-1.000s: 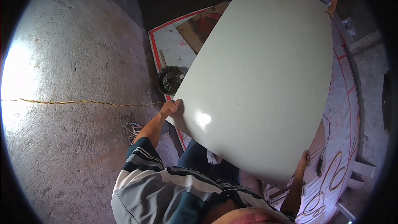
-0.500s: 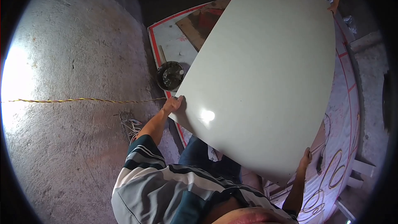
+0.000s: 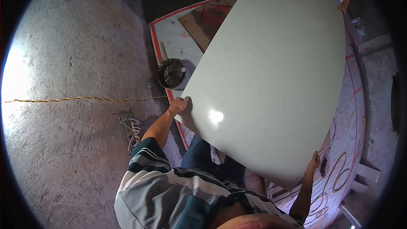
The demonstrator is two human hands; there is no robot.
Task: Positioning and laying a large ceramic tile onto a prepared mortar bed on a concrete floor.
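A large, glossy, off-white panel (image 3: 263, 76) spans the middle of the view in the air above the red-edged boards. My left hand (image 3: 179, 105) is closed on its left edge near the near-left corner, and my right hand (image 3: 313, 163) grips its right edge near the near-right corner. At the far end a co-worker's hand (image 3: 342, 7) holds the far-right corner; that person's other hand is out of sight. Just beyond my left hand is a black bucket (image 3: 171, 76) of dark grey wet material, with a pale stick (image 3: 163, 50) beside it.
A rough concrete wall (image 3: 72, 72) fills the left, crossed by a twisted yellow cord (image 3: 68, 99), with loose wires (image 3: 133, 131) below it. Brown board (image 3: 195, 21) lies beyond the bucket. A red-lined white sheet (image 3: 352, 101) is along the right, beside pale concrete (image 3: 377, 55).
The panel has shifted slightly to the right in the view, my left hand with it, and the co-worker's hand at the far corner has moved a little rightward too.
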